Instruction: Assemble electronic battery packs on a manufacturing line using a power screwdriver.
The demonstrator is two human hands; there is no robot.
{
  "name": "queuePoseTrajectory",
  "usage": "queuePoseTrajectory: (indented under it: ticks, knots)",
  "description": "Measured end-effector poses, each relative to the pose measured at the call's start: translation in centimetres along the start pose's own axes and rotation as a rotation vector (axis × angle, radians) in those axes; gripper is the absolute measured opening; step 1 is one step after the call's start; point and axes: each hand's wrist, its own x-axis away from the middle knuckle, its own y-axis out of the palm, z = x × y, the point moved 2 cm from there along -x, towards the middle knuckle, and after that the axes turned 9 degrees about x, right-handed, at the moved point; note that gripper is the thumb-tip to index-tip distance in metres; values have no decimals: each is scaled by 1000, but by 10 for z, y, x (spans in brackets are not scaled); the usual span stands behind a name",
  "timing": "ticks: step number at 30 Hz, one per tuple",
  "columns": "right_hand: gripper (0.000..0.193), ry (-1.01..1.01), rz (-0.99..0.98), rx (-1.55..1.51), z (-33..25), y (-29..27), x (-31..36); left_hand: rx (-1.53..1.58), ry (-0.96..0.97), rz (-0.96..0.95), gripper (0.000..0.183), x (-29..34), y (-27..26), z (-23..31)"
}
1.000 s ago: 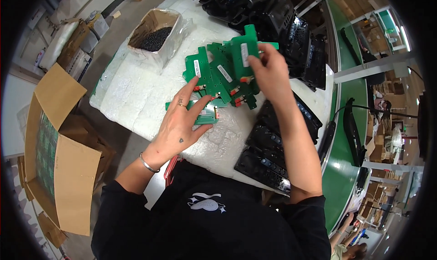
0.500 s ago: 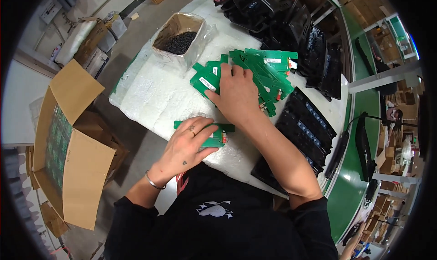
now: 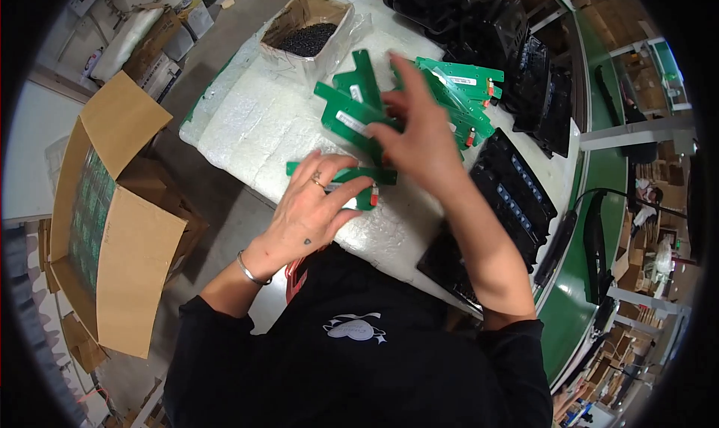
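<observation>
Near the table's front edge, my left hand (image 3: 307, 207) lies over a green circuit board (image 3: 386, 176) with a red connector, its fingers curled onto it and the thumb along the near side. My right hand (image 3: 428, 136), smeared by motion, has its thumb on another green circuit board (image 3: 346, 118) with white labels; its curled fingers close on that board's right side. This board looks slightly tilted. Beyond the right hand, a loose pile of circuit boards (image 3: 468, 81) overlaps, partly hidden by the hand.
An open carton (image 3: 329, 8) of small black parts stands at the table's far left. Black plastic housings (image 3: 517, 203) crowd the right side. A cardboard box (image 3: 135, 278) holding packed green boards stands left of the table. White foam sheeting (image 3: 232, 121) covers the tabletop.
My right hand has risen slightly, turned and drawn its fingers in around a board from the pile, which has shifted with it. My left hand stays on its board. The whole view has tilted slightly.
</observation>
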Motion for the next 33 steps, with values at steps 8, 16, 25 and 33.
queuePoseTrajectory:
  ticks: [8, 16, 25, 33]
  knots:
    - [45, 329, -369, -738, 32, -45, 1, -1, 40, -142, 39, -15, -3, -3]
    - [46, -89, -171, 264, 22, 13, 45, 1213, -897, 98, 45, 45, -18, 17]
    - [51, -41, -295, 228, -3, 2, 42, 1631, -852, 352, 38, 45, 3, 22]
    - [54, 307, -330, -778, 12, -110, 79, 2102, -577, -30, 85, -28, 60, 66]
